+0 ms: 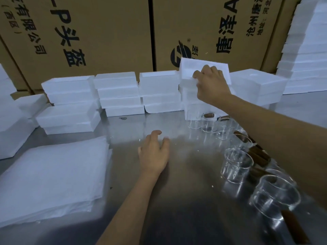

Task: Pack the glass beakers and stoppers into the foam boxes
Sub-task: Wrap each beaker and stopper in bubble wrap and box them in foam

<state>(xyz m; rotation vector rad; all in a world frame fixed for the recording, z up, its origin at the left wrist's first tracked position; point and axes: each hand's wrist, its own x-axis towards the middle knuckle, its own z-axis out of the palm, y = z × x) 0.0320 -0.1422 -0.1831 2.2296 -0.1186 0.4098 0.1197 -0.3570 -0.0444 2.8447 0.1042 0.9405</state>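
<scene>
Up at 1 o'clock right hand [210,84] is reaching out, gripping tilted top foam box [203,69] | left hand [154,152] is lying relaxed, fingers loose, on steel table [185,174]

Head-worn view, forward-down over table [177,200]

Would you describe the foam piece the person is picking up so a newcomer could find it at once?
Look along the row of white foam boxes stacked against the cardboard cartons at the back of the metal table. Near the row's right end, above the glass beakers, the right hand grips the top foam piece. It alone is tilted up off its stack; the others lie flat.
</scene>
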